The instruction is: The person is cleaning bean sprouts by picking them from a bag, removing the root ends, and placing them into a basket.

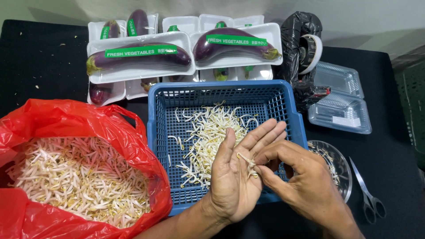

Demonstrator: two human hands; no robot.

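My left hand (237, 175) is held palm up over the near right corner of a blue plastic basket (292, 110), with a few bean sprouts (248, 163) lying on the palm. My right hand (301, 179) pinches at those sprouts with thumb and forefinger. A loose pile of bean sprouts (208, 137) lies inside the basket. To the left, a red plastic bag (84, 119) stands open, full of bean sprouts (75, 177).
Wrapped trays of purple eggplants (141, 57) are stacked behind the basket. A black bag with a tape roll (305, 48) and clear plastic boxes (341, 108) lie at the right. A clear round bowl (338, 166) and scissors (367, 194) sit by my right hand on the black table.
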